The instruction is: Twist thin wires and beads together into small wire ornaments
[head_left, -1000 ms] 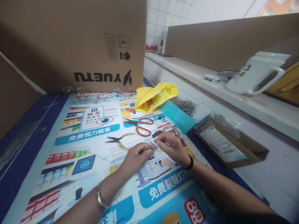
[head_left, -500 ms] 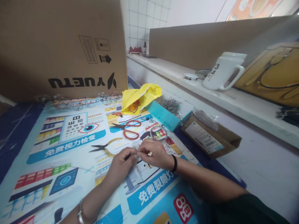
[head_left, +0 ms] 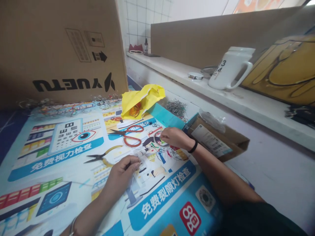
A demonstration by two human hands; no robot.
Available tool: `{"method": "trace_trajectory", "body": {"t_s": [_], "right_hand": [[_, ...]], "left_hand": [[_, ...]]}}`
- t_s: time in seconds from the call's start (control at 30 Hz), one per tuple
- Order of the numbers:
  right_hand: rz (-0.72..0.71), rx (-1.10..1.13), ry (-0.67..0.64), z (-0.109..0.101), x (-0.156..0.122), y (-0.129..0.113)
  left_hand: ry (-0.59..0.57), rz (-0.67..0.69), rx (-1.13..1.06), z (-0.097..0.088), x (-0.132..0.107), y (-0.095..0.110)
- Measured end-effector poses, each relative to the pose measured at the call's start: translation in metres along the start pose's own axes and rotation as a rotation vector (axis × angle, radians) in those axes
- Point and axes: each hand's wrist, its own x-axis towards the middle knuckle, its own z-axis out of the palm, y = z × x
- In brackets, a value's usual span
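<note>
My left hand [head_left: 125, 171] rests low over the printed sheet [head_left: 150, 164], thumb and forefinger pinched together on something too small and thin to make out. Further right, my right hand [head_left: 175, 139] has its fingers curled closed, beside a pale ring-shaped coil [head_left: 154, 139]. What those fingers hold, if anything, is hidden. To the left lie pliers with yellow handles [head_left: 106, 154] and, beyond them, scissors with red handles [head_left: 130, 135]. A tangle of thin coloured strands [head_left: 176, 152] lies just below my right hand.
A yellow bag [head_left: 147, 95] with orange loops stands behind the scissors, beside a turquoise box [head_left: 167, 116] of metal pieces [head_left: 176, 108]. An open cardboard box [head_left: 216, 141] sits at right. A white mug [head_left: 227, 70] stands on the ledge. A large carton [head_left: 61, 42] rises behind.
My hands have come apart: the right one moved away and to the right, towards the coil. My left hand stays pinched in nearly the same place. The view has shifted slightly.
</note>
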Motion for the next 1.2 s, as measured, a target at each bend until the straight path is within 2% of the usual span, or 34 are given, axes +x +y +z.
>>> {"method": "trace_trajectory", "body": {"t_s": [0.47,0.63,0.9,0.97,1.03,1.1,1.2], "right_hand": [[-0.088,-0.359,-0.067,0.011,0.003,-0.010],[-0.139,-0.361,-0.042,0.014,0.004,-0.013],[-0.071,-0.313,-0.068,0.010,0.007,-0.007],[-0.058,-0.202,-0.014,0.006,0.005,-0.007],[-0.054,0.097,0.066,0.003,0.002,-0.014],[-0.057,0.591,0.119,0.002,-0.003,-0.027],[-0.036,1.311,0.070,0.009,-0.010,-0.054]], "left_hand": [[-0.037,-0.040,-0.005,0.002,0.000,-0.002],[-0.052,-0.031,-0.001,0.001,-0.001,-0.001],[-0.050,-0.050,-0.015,0.001,-0.002,0.003],[-0.037,-0.052,-0.023,0.001,-0.002,0.004],[-0.020,-0.043,-0.016,0.001,-0.003,0.007],[-0.003,-0.022,-0.012,0.000,-0.005,0.011],[0.004,0.007,-0.039,0.000,-0.012,0.021]]}}
